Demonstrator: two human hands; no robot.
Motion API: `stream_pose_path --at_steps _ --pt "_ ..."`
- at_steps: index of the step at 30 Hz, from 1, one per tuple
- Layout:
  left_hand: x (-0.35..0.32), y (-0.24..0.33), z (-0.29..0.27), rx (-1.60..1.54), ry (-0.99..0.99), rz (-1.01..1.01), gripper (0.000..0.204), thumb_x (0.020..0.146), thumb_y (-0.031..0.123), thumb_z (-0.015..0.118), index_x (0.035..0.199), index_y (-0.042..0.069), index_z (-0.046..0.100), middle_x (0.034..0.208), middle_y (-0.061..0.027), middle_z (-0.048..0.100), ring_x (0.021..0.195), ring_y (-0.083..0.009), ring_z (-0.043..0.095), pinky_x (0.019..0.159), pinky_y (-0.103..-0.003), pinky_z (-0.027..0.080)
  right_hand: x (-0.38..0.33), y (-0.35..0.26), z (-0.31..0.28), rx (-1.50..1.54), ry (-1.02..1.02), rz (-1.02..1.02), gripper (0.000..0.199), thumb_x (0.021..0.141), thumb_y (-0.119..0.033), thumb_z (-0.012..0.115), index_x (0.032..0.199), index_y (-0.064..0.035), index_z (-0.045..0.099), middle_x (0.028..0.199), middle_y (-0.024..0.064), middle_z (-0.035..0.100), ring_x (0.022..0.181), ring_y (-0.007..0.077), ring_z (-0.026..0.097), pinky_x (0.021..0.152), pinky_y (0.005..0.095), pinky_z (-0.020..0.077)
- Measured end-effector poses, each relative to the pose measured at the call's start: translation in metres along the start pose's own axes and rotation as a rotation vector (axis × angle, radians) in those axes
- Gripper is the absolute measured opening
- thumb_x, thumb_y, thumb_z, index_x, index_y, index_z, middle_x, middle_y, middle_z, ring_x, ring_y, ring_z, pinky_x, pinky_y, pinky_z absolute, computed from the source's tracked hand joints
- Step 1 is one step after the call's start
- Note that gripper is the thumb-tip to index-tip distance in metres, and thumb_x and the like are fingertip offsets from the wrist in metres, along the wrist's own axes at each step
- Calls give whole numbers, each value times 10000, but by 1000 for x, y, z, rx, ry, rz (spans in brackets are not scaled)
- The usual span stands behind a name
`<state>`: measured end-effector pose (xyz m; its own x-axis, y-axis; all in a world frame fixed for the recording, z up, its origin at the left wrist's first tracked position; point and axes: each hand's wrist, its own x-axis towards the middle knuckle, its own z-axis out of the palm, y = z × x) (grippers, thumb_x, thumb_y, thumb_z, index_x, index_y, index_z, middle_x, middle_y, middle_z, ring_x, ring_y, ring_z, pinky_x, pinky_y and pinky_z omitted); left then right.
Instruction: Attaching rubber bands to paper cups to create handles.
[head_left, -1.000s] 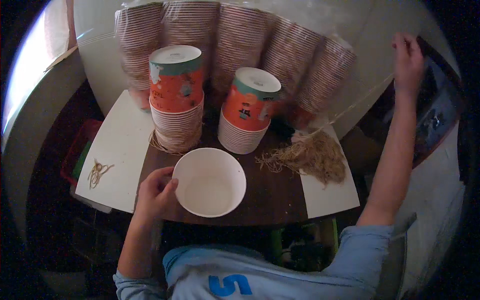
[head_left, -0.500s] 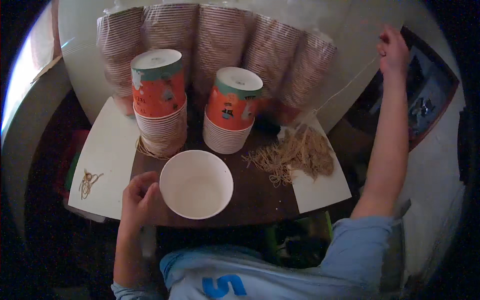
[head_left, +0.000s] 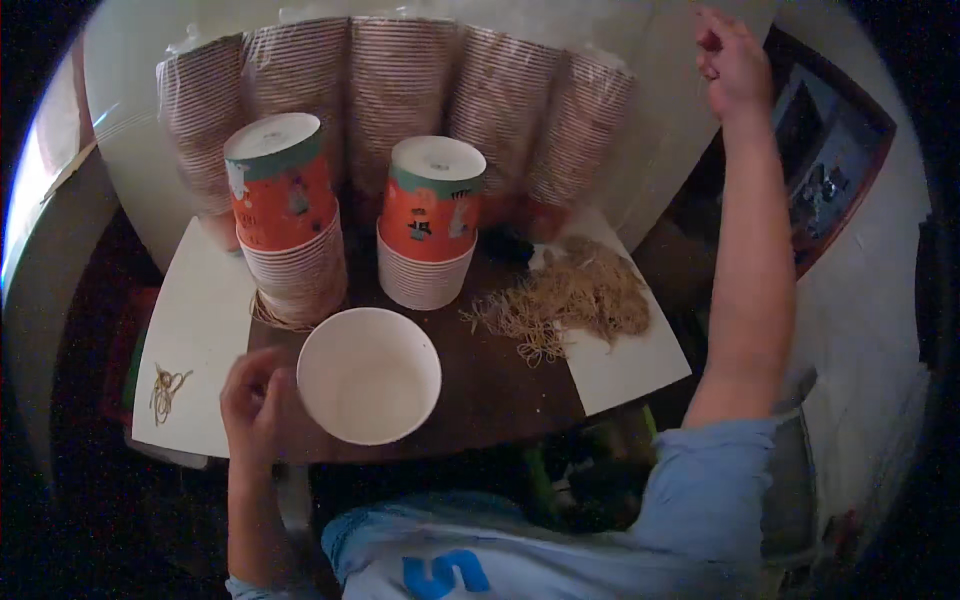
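A white-lined paper bucket (head_left: 368,380) stands mouth up on the dark middle of the table, close in front of me. Just left of its wall, my left hand (head_left: 252,405) is closed with curled fingers; a narrow gap seems to part it from the bucket. My right hand (head_left: 735,65) is raised high at the far right, its fingers pinched together, and what they hold is too small to make out. Below that arm, on the table's right side, lies a tangled heap of tan string (head_left: 590,300).
Two upside-down stacks of orange and green paper buckets, the left stack (head_left: 285,185) and the right stack (head_left: 432,210), stand beyond the bucket. Behind them rise several plastic-wrapped bucket stacks (head_left: 400,100). A few loose strings (head_left: 165,393) lie on the white left table part (head_left: 195,330).
My right hand has risen further. The thin string that stretched between it and the heap no longer shows. My left hand stays beside the bucket, and the whole view has shifted slightly.
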<state>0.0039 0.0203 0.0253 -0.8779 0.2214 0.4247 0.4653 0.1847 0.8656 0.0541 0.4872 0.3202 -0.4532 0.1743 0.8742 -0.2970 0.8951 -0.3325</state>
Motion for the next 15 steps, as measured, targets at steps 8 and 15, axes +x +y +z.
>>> stream_pose_path --at_steps 8,15 --pt "28 76 31 95 -249 288 245 753 56 649 993 19 610 972 -100 602 814 -167 576 673 -271 466 -8 0 14 156 -33 171 233 833 -312 577 892 -93 633 694 -58 537 573 31 441 479 192 299" --pt "34 84 49 29 -297 317 242 754 61 653 991 29 617 951 -86 605 747 -147 588 623 -262 444 -2 -48 -27 338 10 179 143 823 -260 599 825 -117 608 645 -56 510 496 42 405 437 203 285"
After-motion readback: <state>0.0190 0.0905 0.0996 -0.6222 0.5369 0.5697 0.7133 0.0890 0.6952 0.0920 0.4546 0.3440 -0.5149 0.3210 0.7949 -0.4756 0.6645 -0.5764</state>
